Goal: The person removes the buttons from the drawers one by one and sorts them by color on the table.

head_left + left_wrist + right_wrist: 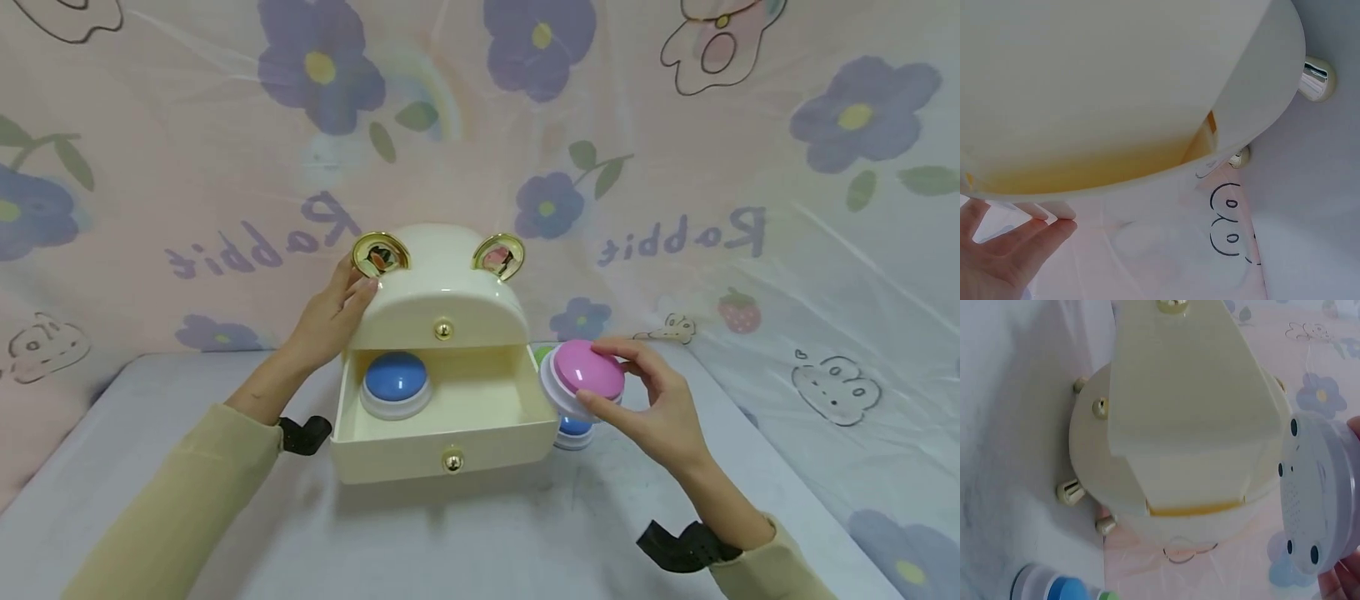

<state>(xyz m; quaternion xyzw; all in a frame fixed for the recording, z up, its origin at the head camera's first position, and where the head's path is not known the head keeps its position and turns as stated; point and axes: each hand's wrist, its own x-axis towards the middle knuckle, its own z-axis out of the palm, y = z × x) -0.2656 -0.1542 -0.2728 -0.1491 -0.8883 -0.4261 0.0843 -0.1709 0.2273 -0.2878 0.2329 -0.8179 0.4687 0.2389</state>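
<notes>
A cream drawer box (448, 312) with a domed top and gold-rimmed ears stands with its lower drawer (390, 454) pulled out. Inside the drawer, at the left, sits a blue buzzer button (396, 379) on a white base. My left hand (330, 321) rests against the box's upper left side by the ear, fingers extended. Just right of the drawer, my right hand (652, 396) holds a pink buzzer button (588, 371) by its edges, tilted. Its white underside (1310, 497), with small dark feet and speaker holes, faces the box in the right wrist view.
Beside the drawer's right wall, another blue buzzer button (576, 427) stands on the white table (450, 550), partly hidden by the pink one. A green button (542, 353) peeks out behind. A printed cloth (450, 167) hangs behind the box.
</notes>
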